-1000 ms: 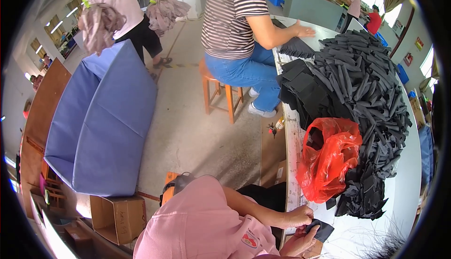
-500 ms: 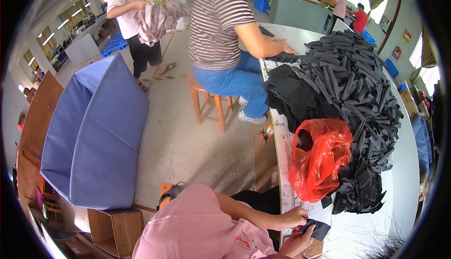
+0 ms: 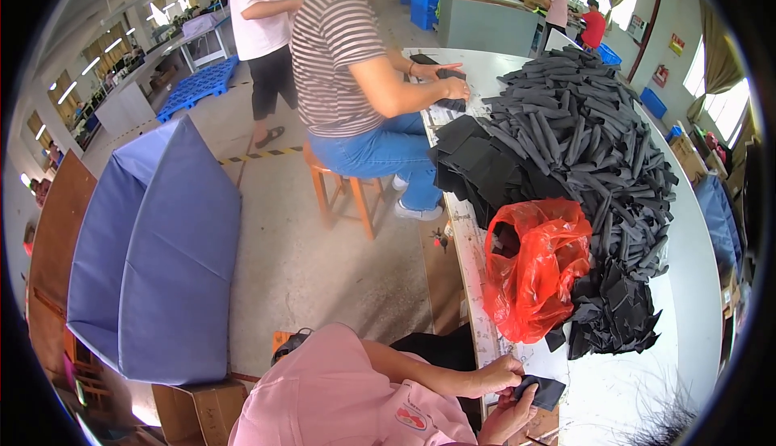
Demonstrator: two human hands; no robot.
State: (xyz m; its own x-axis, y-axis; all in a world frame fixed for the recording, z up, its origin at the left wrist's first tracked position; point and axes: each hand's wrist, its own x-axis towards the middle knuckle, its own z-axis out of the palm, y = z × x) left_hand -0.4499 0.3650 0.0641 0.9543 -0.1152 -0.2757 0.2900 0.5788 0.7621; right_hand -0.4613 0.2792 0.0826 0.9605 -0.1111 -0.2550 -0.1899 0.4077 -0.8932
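A small black fabric piece (image 3: 546,393) is held between my two hands above the near edge of the white table. My left hand (image 3: 496,375) is closed, its fingertips pinching the piece's left end. Below it, my right hand (image 3: 508,420) grips the same piece, with the thumb on top and the fingers beneath. The piece looks flat and folded; its held end is partly hidden by my fingers. Just beyond lies a heap of small black fabric pieces (image 3: 614,317), beside a red plastic bag (image 3: 550,272) with its mouth open.
A large pile of dark rolled strips (image 3: 582,122) covers the table's far part, with flat black pieces (image 3: 477,159) beside it. A co-worker in stripes (image 3: 339,66) sits on a wooden stool (image 3: 360,203). A blue fabric bin (image 3: 182,252) and cardboard box (image 3: 212,414) stand left.
The view has shifted slightly. My hands keep hold of the black piece. The seated co-worker's hands have come together over a dark piece, and the standing person's bundle has gone out of sight.
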